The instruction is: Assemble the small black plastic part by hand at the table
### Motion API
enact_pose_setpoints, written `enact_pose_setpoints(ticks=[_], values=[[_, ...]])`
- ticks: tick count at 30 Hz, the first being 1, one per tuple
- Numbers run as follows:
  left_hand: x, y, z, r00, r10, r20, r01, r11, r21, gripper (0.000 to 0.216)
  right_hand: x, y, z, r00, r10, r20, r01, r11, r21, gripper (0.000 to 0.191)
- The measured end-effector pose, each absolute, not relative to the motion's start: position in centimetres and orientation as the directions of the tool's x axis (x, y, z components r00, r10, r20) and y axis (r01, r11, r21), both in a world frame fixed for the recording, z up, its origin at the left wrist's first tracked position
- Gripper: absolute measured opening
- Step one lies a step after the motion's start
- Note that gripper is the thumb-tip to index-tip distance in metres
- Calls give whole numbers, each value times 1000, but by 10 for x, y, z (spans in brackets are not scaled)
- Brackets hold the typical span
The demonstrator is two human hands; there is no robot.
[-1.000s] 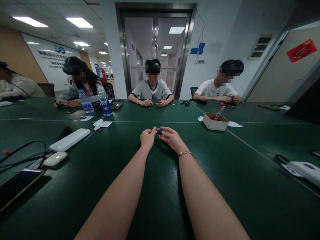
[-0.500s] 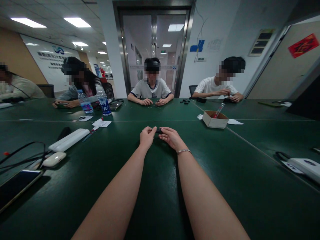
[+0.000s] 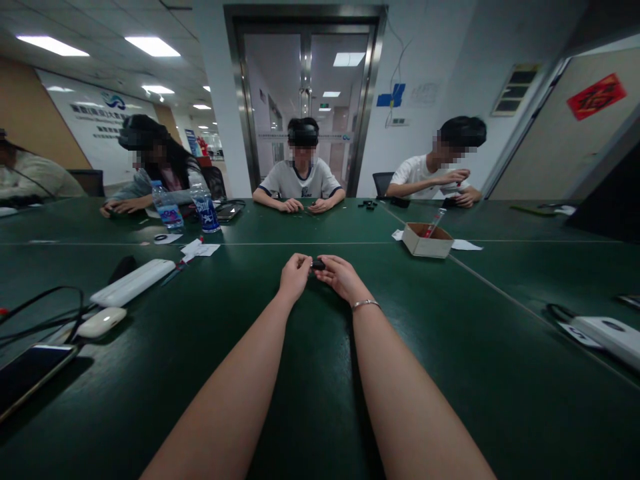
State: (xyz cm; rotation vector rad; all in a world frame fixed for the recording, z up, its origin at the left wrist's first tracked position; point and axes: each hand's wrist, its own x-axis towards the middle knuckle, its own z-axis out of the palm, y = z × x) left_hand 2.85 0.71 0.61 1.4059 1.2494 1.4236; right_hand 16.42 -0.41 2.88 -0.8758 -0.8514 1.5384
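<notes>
Both my arms stretch out over a dark green table. My left hand and my right hand meet at the middle of the table. Between their fingertips they pinch a small black part, too small to make out in detail. Both hands have their fingers curled closed on it. A thin bracelet sits on my right wrist.
A cardboard box with a red-tipped tube stands to the right. To the left lie a white power strip, a white case, cables and a phone. Two water bottles stand further back. Several people sit working across the table.
My hands stay together on the small black part, with only slight finger movement. The person at the far right has raised a hand.
</notes>
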Motion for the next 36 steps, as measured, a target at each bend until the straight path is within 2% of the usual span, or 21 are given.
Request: enact_pose_setpoints(ticks=[5,11,19,27,32,36], values=[[29,7,8,-120,963,241,156,-222,963,9,163,-5,30,-109,990,-94,-454,-134,-881,16],[30,3,8,-111,972,207,190,-184,964,12,163,-6,30,-98,991,-91,-452,-126,-883,16],[29,2,3,-106,965,239,180,-218,959,15,162,-9,30,-99,991,-91,-448,-126,-885,17],[28,-5,0,-127,963,236,158,-215,964,17,161,-13,27,-100,993,-58,-425,-96,-900,8],[28,-11,0,-164,951,261,210,-225,951,14,159,-16,26,-99,993,-58,-397,-93,-913,7],[28,-14,0,-129,962,239,257,-200,945,18,159,-17,25,-96,995,-39,-383,-73,-921,3]])
